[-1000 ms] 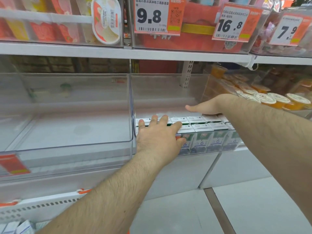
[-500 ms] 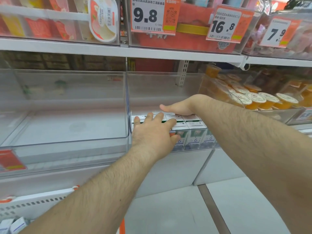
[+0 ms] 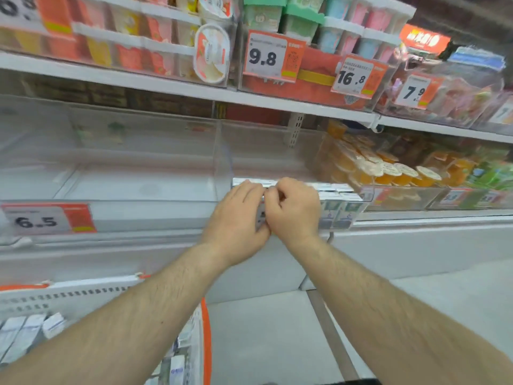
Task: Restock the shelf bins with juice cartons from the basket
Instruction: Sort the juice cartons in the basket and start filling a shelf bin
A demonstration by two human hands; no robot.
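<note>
At far left, a price tag reading 6.5 is hanging on the front of a clear shelf bin with nothing showing inside it. Below it, the white basket with orange trim is holding more juice cartons, which are lying at the lower left corner of the view.

Moving right, the left hand is now sitting at the front of the next bin, where half a second ago it was lying flat across the carton tops. Its fingers are curling together over the top of a juice carton, the thumb side pressing on the carton's face. The right hand, which was reaching deep over the back row with its fingers straight, has pulled forward and is now touching the left hand, its fingers bent tight on the same carton. Just right of the hands, the row of cartons is standing upright against the bin's front wall.

Farther right, orange jelly cups are filling the neighbouring bin. On the shelf above, tags are reading 9.8, 16.8 and 7.9.
</note>
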